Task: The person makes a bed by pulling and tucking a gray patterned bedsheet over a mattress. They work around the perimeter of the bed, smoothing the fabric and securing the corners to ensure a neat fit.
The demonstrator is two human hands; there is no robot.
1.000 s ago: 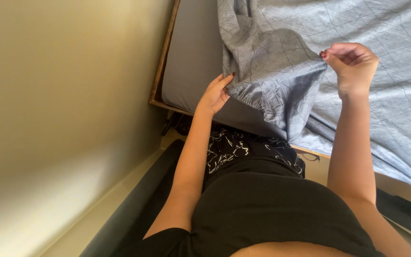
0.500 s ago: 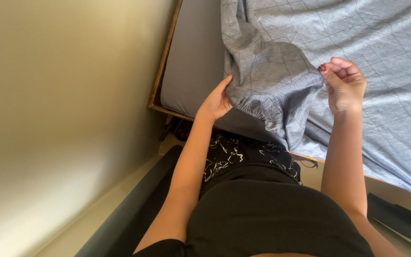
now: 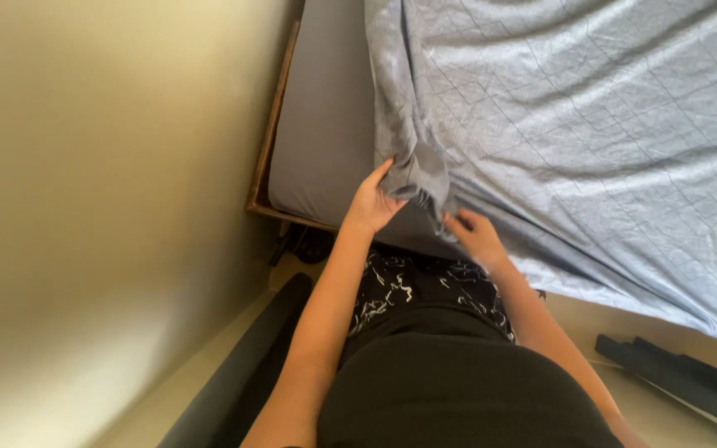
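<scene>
I am at the corner of the bed. The sheet is spread over most of the mattress past my hands. That part looks done. The corner by my fingers is not done yet, I think. The sheet is bunched up there, and a strip of bare grey mattress shows to the left of my left hand.

My left hand has its fingers bent around the bunched corner of the sheet and holds it. My right hand sits just below the bunch, at the sheet's edge. Its fingers touch the cloth, but I cannot tell if they grip it.

The sheet is light blue with thin lines that make squares. It has lots of little wrinkles. It is flat far from my hands and thick with folds near my fingers. Its long edge runs off to the right of my right hand and hangs over the side of the bed.
</scene>
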